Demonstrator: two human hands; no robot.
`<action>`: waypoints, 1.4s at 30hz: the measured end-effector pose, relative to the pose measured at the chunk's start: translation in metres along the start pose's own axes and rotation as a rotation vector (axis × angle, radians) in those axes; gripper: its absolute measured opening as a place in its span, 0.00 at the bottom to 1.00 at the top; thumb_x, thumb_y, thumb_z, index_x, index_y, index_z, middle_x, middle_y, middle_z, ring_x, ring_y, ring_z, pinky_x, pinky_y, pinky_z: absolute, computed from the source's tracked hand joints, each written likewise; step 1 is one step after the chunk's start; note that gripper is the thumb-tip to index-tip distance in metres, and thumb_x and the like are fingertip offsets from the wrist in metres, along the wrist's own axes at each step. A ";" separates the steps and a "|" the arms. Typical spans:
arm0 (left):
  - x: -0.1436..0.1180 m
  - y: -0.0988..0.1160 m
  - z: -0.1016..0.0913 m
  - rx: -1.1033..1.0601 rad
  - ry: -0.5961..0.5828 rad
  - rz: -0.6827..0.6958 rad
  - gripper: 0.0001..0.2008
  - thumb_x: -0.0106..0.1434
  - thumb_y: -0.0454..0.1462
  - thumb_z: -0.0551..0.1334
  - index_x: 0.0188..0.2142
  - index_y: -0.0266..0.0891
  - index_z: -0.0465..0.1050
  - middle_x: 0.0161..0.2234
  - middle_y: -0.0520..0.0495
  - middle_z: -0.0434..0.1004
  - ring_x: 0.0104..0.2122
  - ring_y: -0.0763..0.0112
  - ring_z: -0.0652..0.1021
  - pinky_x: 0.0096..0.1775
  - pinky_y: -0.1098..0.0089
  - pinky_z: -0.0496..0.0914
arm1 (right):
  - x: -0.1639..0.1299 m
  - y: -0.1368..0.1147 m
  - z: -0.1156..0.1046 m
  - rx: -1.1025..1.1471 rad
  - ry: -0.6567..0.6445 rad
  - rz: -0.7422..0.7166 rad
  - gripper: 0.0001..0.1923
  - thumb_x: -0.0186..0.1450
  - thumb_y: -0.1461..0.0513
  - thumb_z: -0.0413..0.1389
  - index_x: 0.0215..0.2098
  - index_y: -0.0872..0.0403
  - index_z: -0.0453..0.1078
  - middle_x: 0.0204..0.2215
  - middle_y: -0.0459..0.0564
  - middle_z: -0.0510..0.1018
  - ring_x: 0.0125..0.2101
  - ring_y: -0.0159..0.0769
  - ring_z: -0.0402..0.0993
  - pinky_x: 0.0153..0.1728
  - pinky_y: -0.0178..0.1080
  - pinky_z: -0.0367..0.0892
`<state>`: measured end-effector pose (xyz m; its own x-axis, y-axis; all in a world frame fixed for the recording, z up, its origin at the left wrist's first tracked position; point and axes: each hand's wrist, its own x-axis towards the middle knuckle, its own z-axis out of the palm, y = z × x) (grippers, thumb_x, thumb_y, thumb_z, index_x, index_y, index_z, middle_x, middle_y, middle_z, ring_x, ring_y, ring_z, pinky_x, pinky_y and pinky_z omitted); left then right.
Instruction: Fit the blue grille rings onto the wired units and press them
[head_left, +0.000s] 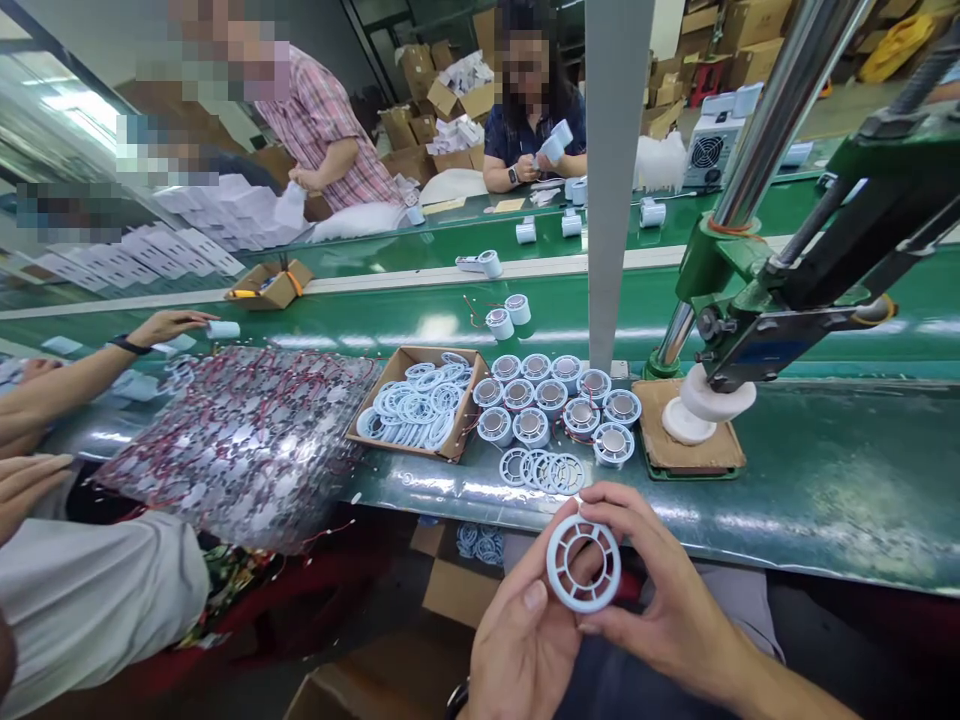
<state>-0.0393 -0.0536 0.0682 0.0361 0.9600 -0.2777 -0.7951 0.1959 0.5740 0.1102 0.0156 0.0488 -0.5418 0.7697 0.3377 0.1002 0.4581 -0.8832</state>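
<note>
1. A pale blue round plastic grille ring (583, 563), spoked like a small fan guard, sits low in the frame just in front of the worker's lap, below the near edge of the green conveyor belt (825, 480), face turned up to the camera as if for inspection.
2. The left hand (525, 630) pinches the ring's lower rim, thumb on its face; the right hand (660, 590) wraps the right rim from above with curled fingers. Both hands grasp the same ring, steadying it on two sides.
3. Just beyond, at the belt's edge, a short row of loose grille rings (544, 470) overlaps, within easy reach.
4. Behind them cluster pale blue round housings with metal-coloured centres and red wires (555, 400), set in rough rows.
5. To their left, an open brown cardboard box (416, 405) holds more rings in a heap.
6. To the right, a green hand press (757, 300) carries a white round head over a white disc on a wooden pad (690, 445).
7. Further left, a clear plastic bag of wired parts (240, 440) spills over the belt's edge.
8. A neighbouring worker's arm (97, 365) reaches across the belt; two more people work at the far side.
</note>
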 end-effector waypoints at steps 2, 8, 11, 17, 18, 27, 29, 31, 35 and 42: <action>-0.001 0.000 0.000 -0.003 -0.004 -0.001 0.24 0.62 0.43 0.67 0.58 0.41 0.75 0.55 0.38 0.78 0.63 0.43 0.68 0.64 0.50 0.60 | 0.000 -0.001 0.000 0.019 0.009 -0.015 0.35 0.58 0.63 0.68 0.60 0.46 0.60 0.58 0.55 0.67 0.59 0.43 0.69 0.58 0.41 0.69; -0.004 -0.001 0.002 0.007 -0.014 0.001 0.24 0.59 0.40 0.69 0.56 0.43 0.77 0.54 0.40 0.80 0.61 0.45 0.71 0.62 0.51 0.63 | 0.001 -0.005 0.000 0.093 0.016 -0.031 0.35 0.57 0.60 0.69 0.59 0.44 0.62 0.57 0.52 0.69 0.59 0.39 0.68 0.60 0.37 0.67; -0.005 -0.002 -0.002 0.043 0.009 -0.009 0.26 0.57 0.39 0.72 0.56 0.44 0.77 0.52 0.40 0.80 0.59 0.45 0.73 0.60 0.52 0.66 | 0.001 -0.008 0.000 0.180 0.017 -0.003 0.33 0.57 0.62 0.69 0.58 0.45 0.63 0.56 0.52 0.69 0.58 0.39 0.69 0.58 0.37 0.68; -0.004 -0.002 -0.008 0.069 0.044 -0.050 0.25 0.56 0.37 0.72 0.55 0.42 0.78 0.50 0.38 0.81 0.57 0.43 0.75 0.57 0.53 0.70 | -0.001 -0.008 0.004 0.359 -0.029 0.163 0.33 0.53 0.63 0.72 0.54 0.47 0.67 0.56 0.53 0.68 0.54 0.40 0.71 0.48 0.35 0.73; -0.004 -0.002 -0.007 0.071 0.040 -0.053 0.26 0.56 0.37 0.72 0.55 0.41 0.77 0.50 0.37 0.81 0.56 0.43 0.75 0.57 0.53 0.70 | -0.002 -0.008 0.004 0.374 -0.031 0.169 0.34 0.52 0.63 0.72 0.54 0.47 0.67 0.56 0.54 0.68 0.53 0.39 0.72 0.48 0.35 0.73; -0.002 -0.001 -0.005 0.062 0.071 -0.069 0.24 0.59 0.35 0.68 0.56 0.39 0.77 0.48 0.36 0.82 0.52 0.45 0.78 0.54 0.53 0.71 | -0.004 -0.005 0.006 0.348 -0.047 0.164 0.33 0.54 0.61 0.71 0.55 0.49 0.66 0.55 0.54 0.69 0.54 0.39 0.71 0.54 0.39 0.70; -0.001 -0.004 -0.009 0.081 0.097 -0.062 0.23 0.58 0.35 0.69 0.55 0.39 0.78 0.47 0.37 0.82 0.50 0.46 0.79 0.53 0.53 0.72 | -0.005 -0.003 0.006 0.331 -0.040 0.126 0.32 0.55 0.59 0.71 0.55 0.49 0.65 0.54 0.54 0.70 0.54 0.39 0.71 0.57 0.41 0.68; 0.003 -0.007 -0.015 0.126 0.137 -0.047 0.21 0.58 0.37 0.70 0.52 0.40 0.80 0.45 0.37 0.83 0.48 0.49 0.80 0.51 0.56 0.73 | -0.008 0.001 0.004 0.271 -0.052 0.079 0.32 0.57 0.56 0.70 0.55 0.48 0.65 0.55 0.54 0.69 0.56 0.40 0.70 0.58 0.41 0.68; 0.022 -0.009 -0.035 0.336 0.264 0.024 0.17 0.57 0.40 0.72 0.46 0.39 0.83 0.39 0.41 0.84 0.37 0.62 0.81 0.40 0.68 0.75 | -0.012 0.031 -0.004 -0.242 0.099 0.054 0.22 0.65 0.53 0.61 0.55 0.51 0.68 0.55 0.58 0.69 0.55 0.44 0.70 0.55 0.43 0.71; 0.052 -0.002 -0.051 0.694 0.361 0.092 0.25 0.53 0.44 0.74 0.47 0.33 0.81 0.25 0.46 0.81 0.27 0.66 0.79 0.33 0.69 0.74 | 0.012 0.091 0.005 -0.801 0.343 0.184 0.20 0.70 0.61 0.51 0.59 0.50 0.70 0.52 0.60 0.67 0.43 0.44 0.73 0.40 0.45 0.77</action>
<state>-0.0669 -0.0146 0.0130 -0.3044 0.8775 -0.3706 -0.2211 0.3133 0.9236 0.1080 0.0643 -0.0287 -0.1928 0.8937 0.4052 0.7844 0.3885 -0.4836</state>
